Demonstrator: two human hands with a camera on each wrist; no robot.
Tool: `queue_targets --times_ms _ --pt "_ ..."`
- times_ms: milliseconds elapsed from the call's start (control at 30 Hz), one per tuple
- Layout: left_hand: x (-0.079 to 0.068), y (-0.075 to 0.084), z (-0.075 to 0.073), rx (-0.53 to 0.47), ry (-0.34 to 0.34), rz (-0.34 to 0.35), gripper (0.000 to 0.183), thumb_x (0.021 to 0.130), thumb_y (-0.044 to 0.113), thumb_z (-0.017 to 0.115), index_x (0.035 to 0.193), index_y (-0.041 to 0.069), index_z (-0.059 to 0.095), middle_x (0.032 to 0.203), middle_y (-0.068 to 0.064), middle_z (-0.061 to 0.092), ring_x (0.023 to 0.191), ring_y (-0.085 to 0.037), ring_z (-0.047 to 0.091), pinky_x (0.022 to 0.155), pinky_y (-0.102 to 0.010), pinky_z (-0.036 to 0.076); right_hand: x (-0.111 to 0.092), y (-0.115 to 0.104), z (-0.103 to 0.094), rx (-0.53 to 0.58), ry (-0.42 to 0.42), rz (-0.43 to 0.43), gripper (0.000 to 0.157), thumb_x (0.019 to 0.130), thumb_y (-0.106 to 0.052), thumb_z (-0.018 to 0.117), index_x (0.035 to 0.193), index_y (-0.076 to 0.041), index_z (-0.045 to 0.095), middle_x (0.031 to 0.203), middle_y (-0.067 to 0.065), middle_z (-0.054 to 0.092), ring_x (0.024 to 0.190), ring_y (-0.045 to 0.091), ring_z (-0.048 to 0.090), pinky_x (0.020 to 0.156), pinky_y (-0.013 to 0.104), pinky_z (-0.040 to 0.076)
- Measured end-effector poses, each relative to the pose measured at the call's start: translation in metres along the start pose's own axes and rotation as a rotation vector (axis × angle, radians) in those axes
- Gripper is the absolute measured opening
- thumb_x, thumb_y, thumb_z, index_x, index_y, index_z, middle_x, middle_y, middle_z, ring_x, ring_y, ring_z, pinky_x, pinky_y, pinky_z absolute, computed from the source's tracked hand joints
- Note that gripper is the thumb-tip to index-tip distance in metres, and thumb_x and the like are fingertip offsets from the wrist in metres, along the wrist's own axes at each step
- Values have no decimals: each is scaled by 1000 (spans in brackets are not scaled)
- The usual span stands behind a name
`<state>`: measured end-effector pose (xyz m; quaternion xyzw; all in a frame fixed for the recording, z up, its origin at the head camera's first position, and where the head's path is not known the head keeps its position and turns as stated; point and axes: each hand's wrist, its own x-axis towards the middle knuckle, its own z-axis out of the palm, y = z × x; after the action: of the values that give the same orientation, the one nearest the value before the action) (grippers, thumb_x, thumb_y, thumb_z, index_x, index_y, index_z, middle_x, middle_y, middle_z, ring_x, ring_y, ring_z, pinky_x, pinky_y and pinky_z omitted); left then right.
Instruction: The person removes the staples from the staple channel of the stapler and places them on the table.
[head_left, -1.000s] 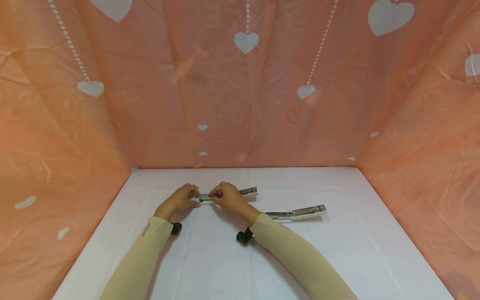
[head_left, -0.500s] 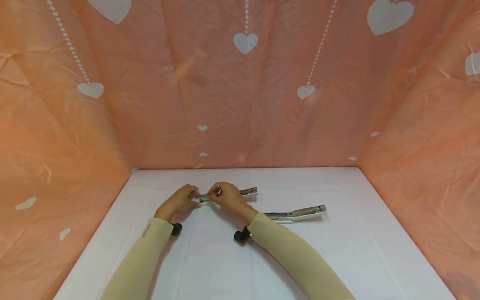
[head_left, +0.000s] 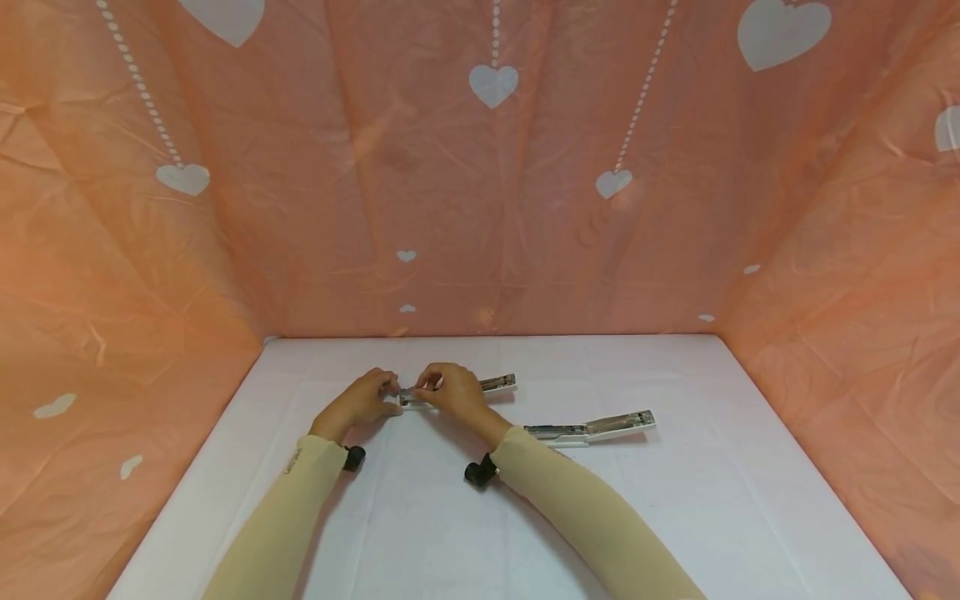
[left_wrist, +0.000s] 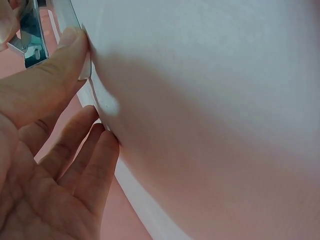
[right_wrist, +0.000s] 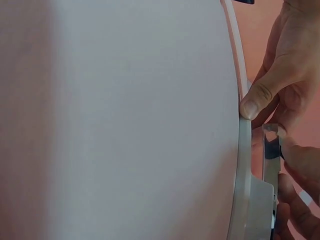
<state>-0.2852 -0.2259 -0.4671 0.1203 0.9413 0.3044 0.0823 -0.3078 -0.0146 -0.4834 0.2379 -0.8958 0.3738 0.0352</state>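
A long white stapler [head_left: 498, 382] with a silver metal channel lies opened out on the white table, between both hands. My left hand [head_left: 367, 397] grips its left end; in the left wrist view the thumb presses the near side of the white base [left_wrist: 86, 67], the other fingers behind. Over the metal channel, my right hand [head_left: 456, 393] pinches with thumb and forefinger. In the right wrist view, its fingertips [right_wrist: 300, 157] are at a shiny metal piece [right_wrist: 271, 145] that stands up beside the base. The stapler's middle is hidden by the right hand.
A second opened white stapler [head_left: 618, 424] lies to the right, partly hidden behind the right sleeve [head_left: 577, 492]. An orange cloth backdrop [head_left: 480, 208] with white hearts rises behind and at both sides of the white table [head_left: 420, 517].
My right hand has shifted slightly left along the stapler, toward the left hand. The left hand stays at the stapler's end; the second stapler has not moved.
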Motion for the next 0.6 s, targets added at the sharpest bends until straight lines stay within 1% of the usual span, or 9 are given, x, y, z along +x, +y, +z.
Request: queue_targets --times_ms 100,233,300,433,600 --pt "0 0 0 4 -4 -1 28 92 9 84 113 -2 68 133 -26 59 128 -47 58 110 -61 47 0 0 0 1 5 2 10 95 -27 85 99 -20 80 83 -6 74 76 6 64 71 24 49" --pt "1 -1 0 9 -5 0 28 92 9 84 112 -2 68 134 -27 60 128 -46 58 110 -61 47 -1 0 1 9 21 -2 17 93 -28 87 103 -19 77 83 -6 73 72 6 64 68 24 48" --pt "1 -1 1 13 -5 4 27 93 10 84 111 -2 68 133 -26 60 128 -46 58 110 -61 47 -1 0 1 1 30 -10 18 93 -28 88 106 -19 78 84 -5 74 72 6 64 68 24 48" --pt "1 -1 0 20 -4 21 27 92 9 85 109 -2 68 130 -27 61 127 -47 59 109 -61 48 -1 0 1 -19 30 -24 15 94 -28 86 107 -20 84 86 -4 76 74 5 66 67 22 48" --pt "1 -1 0 8 -7 4 26 93 9 84 111 -1 68 132 -26 60 128 -47 58 110 -61 47 -1 1 1 12 15 -20 12 95 -25 85 106 -20 85 86 -4 76 72 3 65 65 21 48"
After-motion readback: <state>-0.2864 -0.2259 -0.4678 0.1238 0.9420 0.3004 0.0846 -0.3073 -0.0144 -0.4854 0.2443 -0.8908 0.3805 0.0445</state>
